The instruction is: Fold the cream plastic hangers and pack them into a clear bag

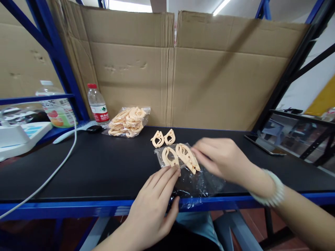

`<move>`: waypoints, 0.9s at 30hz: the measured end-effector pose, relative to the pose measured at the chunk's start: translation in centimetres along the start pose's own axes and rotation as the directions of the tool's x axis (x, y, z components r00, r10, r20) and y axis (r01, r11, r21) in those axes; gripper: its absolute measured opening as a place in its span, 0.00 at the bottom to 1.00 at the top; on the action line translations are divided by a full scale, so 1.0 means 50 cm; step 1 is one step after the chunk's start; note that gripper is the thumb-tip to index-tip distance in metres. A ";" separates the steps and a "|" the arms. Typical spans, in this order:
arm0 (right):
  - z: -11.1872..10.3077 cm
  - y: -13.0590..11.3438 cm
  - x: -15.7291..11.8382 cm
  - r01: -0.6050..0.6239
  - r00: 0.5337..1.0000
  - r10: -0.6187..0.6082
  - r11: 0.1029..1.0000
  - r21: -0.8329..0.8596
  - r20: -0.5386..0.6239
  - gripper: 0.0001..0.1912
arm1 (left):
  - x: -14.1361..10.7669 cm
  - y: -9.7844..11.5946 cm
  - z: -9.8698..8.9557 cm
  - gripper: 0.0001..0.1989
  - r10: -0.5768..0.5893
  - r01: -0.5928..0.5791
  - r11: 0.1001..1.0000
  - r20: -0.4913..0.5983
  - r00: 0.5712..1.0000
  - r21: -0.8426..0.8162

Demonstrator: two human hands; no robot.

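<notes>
A clear plastic bag (206, 184) lies near the table's front edge, with two large cream teardrop-shaped plastic pieces in or under its film. My left hand (157, 198) rests with fingers stretched and thumb apart, its fingertips on the lower end of the left large piece (165, 155). Beside the upper right side of the right large piece (187, 157) is my right hand (222, 158), its fingers curled together and blurred; what they hold, if anything, is hidden. Just behind the bag, two smaller cream pieces (157, 139) sit side by side.
A filled bag of cream pieces (128, 122) stands at the back by a red-capped water bottle (98, 106). Left are a pale-handled brush (75, 130), a white cable (61, 165) and a power strip (34, 137). A phone-like slab (264, 144) lies right. Cardboard (222, 76) walls the back.
</notes>
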State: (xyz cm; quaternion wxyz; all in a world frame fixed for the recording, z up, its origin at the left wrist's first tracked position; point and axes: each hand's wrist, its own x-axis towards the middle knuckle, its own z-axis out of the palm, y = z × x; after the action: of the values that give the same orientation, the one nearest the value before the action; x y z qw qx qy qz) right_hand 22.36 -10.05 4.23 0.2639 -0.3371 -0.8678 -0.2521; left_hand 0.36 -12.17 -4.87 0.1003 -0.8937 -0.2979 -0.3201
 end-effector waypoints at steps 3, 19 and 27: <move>0.100 0.118 0.067 0.042 0.991 -0.055 0.993 0.107 0.119 0.14 | 0.001 0.000 -0.001 0.28 0.003 -0.003 1.000 0.004 1.000 0.007; 0.348 0.258 0.136 0.050 0.842 -0.146 0.980 0.195 0.520 0.45 | 0.000 0.001 -0.009 0.29 -0.004 0.004 1.000 0.037 0.999 0.004; 0.325 0.284 0.088 0.000 0.897 -0.100 0.974 0.227 0.430 0.16 | 0.000 0.002 -0.010 0.29 -0.011 0.011 1.000 0.013 1.000 -0.025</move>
State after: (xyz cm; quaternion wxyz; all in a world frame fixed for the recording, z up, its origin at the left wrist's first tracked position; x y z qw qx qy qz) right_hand 25.12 11.11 -1.23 0.0910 -0.3310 -0.9360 -0.0782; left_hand 0.17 -12.42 -4.48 0.0856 -0.8953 -0.2996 -0.3185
